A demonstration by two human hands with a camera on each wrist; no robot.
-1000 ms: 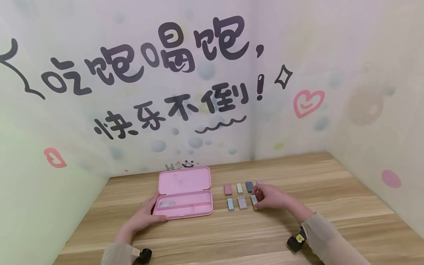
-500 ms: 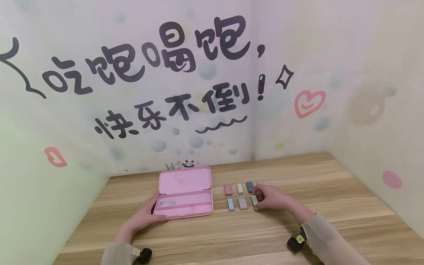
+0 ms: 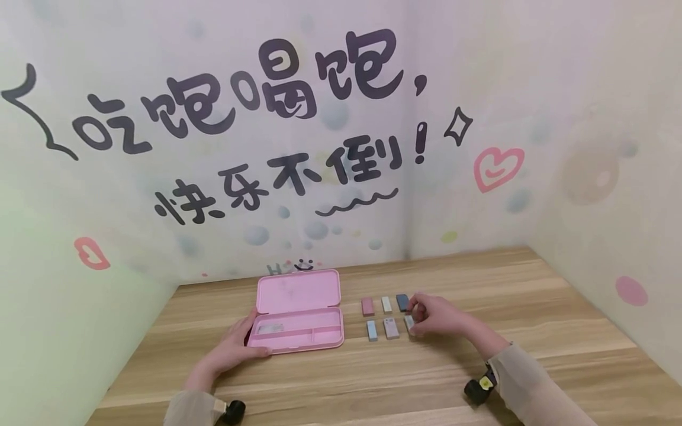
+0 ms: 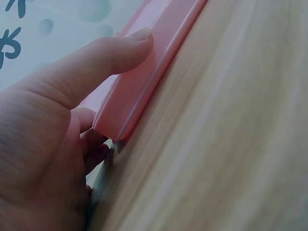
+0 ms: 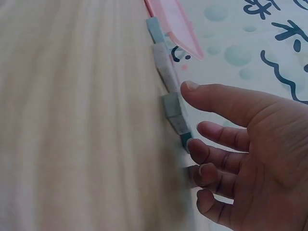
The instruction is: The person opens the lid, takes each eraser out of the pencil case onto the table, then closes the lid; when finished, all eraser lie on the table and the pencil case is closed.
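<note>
My left hand (image 3: 234,346) grips the left end of an open pink pencil case (image 3: 327,341), thumb along its front wall and fingers behind the end. My right hand (image 3: 439,315) hovers at the right end of two rows of small eraser-like blocks. Its thumb and loosely bent fingers stand apart beside a pale grey-green block (image 5: 174,111). Close to the fingertips is a pinkish block (image 5: 192,176), partly covered by them. Front row also has a light blue block (image 3: 372,331) and a lilac block (image 3: 391,328); behind lie dark pink (image 3: 367,306), white (image 3: 386,305) and dark blue blocks (image 3: 402,302).
A clear flat piece (image 3: 270,328) lies in the case's back compartment. The case's lid (image 3: 298,291) leans back toward a printed wall (image 3: 341,236). Wooden tabletop (image 3: 341,390) extends in front of both hands.
My right hand's fingertips have lifted slightly, and the pinkish block behind it is now hidden in the head view. My left hand and the pencil case stay put.
</note>
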